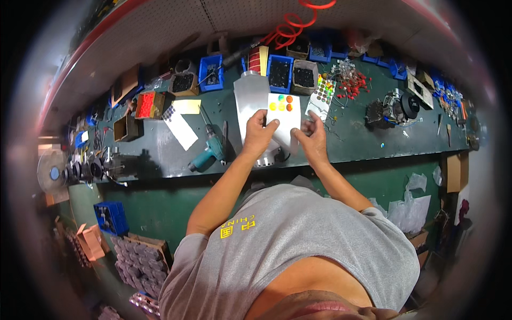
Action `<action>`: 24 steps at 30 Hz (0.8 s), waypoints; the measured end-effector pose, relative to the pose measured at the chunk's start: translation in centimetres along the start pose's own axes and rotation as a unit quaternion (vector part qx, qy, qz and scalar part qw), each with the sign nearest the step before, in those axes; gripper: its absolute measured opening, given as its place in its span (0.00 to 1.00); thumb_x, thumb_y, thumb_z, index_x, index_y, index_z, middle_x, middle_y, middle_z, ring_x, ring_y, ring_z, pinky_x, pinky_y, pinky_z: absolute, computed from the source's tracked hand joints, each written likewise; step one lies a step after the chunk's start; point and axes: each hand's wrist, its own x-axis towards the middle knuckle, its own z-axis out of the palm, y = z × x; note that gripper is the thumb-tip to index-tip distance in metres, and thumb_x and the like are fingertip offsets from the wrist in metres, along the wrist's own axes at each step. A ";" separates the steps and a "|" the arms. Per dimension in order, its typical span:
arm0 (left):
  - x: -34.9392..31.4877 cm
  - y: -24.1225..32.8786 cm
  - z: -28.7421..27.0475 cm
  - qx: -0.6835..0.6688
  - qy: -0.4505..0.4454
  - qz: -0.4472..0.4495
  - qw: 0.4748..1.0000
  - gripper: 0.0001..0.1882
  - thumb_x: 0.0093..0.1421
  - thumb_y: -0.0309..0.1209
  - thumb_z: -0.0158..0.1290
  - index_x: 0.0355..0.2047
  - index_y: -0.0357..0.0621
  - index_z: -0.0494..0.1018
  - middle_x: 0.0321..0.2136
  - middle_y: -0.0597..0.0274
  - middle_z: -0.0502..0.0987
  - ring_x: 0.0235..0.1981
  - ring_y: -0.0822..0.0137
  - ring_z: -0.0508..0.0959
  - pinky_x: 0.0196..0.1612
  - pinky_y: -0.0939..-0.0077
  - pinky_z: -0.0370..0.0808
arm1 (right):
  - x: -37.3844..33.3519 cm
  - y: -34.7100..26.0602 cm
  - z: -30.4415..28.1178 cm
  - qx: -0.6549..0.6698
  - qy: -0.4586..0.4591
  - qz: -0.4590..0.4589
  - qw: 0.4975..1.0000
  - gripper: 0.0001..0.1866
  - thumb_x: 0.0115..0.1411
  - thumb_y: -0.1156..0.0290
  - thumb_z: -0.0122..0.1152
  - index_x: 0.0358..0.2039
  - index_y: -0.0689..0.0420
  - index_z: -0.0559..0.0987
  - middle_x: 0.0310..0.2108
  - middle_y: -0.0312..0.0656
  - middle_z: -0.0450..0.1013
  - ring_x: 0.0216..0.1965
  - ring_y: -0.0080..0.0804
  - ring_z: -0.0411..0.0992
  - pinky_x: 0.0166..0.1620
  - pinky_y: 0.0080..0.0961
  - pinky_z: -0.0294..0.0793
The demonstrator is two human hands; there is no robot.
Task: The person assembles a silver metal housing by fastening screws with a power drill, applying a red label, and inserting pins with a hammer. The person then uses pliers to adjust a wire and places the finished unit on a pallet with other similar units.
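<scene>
My left hand [258,133] is closed on the edge of a white sticker sheet [284,124] with several yellow, orange and teal round stickers near its top. The thumb lies on the sheet's face. My right hand [313,140] is at the sheet's right side, thumb tip against its edge and the other fingers apart and partly blurred. Under and left of the sheet lies a silver metal casing [250,96] on the green bench. A second sheet of round shiny stickers [323,96] lies just beyond my right hand.
A teal power drill [209,152] lies left of the casing, beside a white strip with dark dots [181,129]. Blue bins [211,73] and boxes of small parts line the back. At the right stands a motor assembly [392,109]. A red coiled hose [288,29] hangs above.
</scene>
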 end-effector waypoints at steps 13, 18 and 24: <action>-1.2 0.4 10.1 0.252 0.016 0.055 0.966 0.11 0.58 0.27 0.63 0.40 0.35 0.79 0.24 0.70 0.72 0.27 0.79 0.67 0.30 0.79 0.66 | 7.9 -3.1 -9.0 -0.179 -0.250 -0.360 0.881 0.13 0.58 0.72 0.68 0.43 0.61 0.82 0.41 0.46 0.78 0.44 0.47 0.75 0.48 0.37 0.76; -1.6 1.4 10.7 0.311 0.003 -0.008 0.950 0.13 0.58 0.27 0.63 0.43 0.34 0.81 0.27 0.72 0.76 0.29 0.80 0.70 0.32 0.79 0.69 | 7.7 -2.8 -9.8 -0.176 -0.275 -0.344 0.880 0.09 0.62 0.70 0.63 0.39 0.61 0.81 0.39 0.47 0.77 0.43 0.49 0.76 0.47 0.40 0.77; -1.9 2.1 10.1 0.299 -0.067 -0.036 0.951 0.15 0.61 0.26 0.59 0.47 0.31 0.77 0.36 0.62 0.80 0.38 0.74 0.77 0.44 0.76 0.75 | 7.5 -1.5 -9.8 -0.059 -0.299 -0.222 0.926 0.11 0.66 0.70 0.58 0.37 0.66 0.81 0.37 0.49 0.79 0.38 0.43 0.79 0.45 0.34 0.77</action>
